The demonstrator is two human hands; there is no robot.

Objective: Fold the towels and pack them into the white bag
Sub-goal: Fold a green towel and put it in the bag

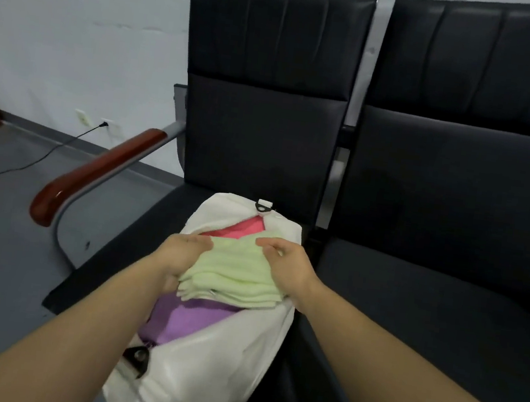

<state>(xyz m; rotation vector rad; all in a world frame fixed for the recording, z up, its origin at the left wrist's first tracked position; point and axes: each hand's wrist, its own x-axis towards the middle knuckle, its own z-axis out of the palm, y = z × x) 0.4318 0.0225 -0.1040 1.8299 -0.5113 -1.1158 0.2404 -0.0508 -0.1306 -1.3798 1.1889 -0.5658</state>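
Pale green folded towel (237, 272) sits at the mouth of the white bag (204, 360), on top of a purple towel (185, 319) and a pink towel (247, 228) already inside. Left hand (180, 257) grips the green towel's left edge, fingers curled around it. Right hand (286, 263) grips its right edge, fingertips pinching the far corner. Bag lies on a black padded seat (124, 250) with a reddish wooden armrest (100, 174) at left. Second black seat (444, 306) just beside, right. Grey floor (2, 235), cable (45, 154) running to a wall socket.
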